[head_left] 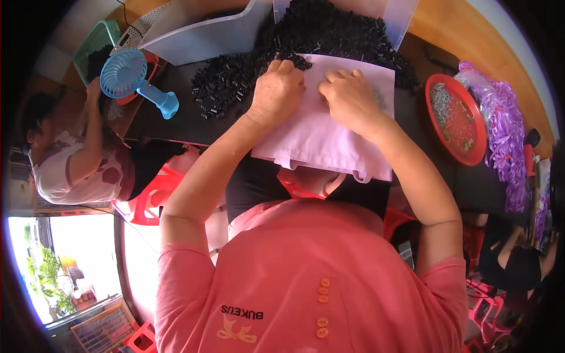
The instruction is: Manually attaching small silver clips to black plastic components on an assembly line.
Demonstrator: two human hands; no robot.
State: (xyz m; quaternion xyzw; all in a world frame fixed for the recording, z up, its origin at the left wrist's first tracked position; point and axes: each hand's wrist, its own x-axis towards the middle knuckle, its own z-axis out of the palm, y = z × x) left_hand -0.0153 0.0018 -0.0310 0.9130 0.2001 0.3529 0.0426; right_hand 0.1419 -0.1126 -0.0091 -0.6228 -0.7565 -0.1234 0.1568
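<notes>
A light pink fabric bag (335, 138) lies flat in front of me, its two short loop handles hanging over the table's near edge toward my lap. My left hand (279, 88) rests at the bag's upper left, beside the heap of small black tubular pieces (329, 29); its fingers are curled closed. Over the upper middle of the bag, my right hand (350, 100) is closed too, fingertips bent down and facing the left hand across a small gap. What either hand holds, if anything, is hidden under the fingers. Faint grey print shows on the bag beside my right hand.
Clear plastic bins (206, 35) stand behind the heap. At right sit a red basin (456, 120) with small grey pieces and a pile of purple ribbons (506, 141). A blue handheld fan (132, 76) stands at left, near a seated person (82, 159).
</notes>
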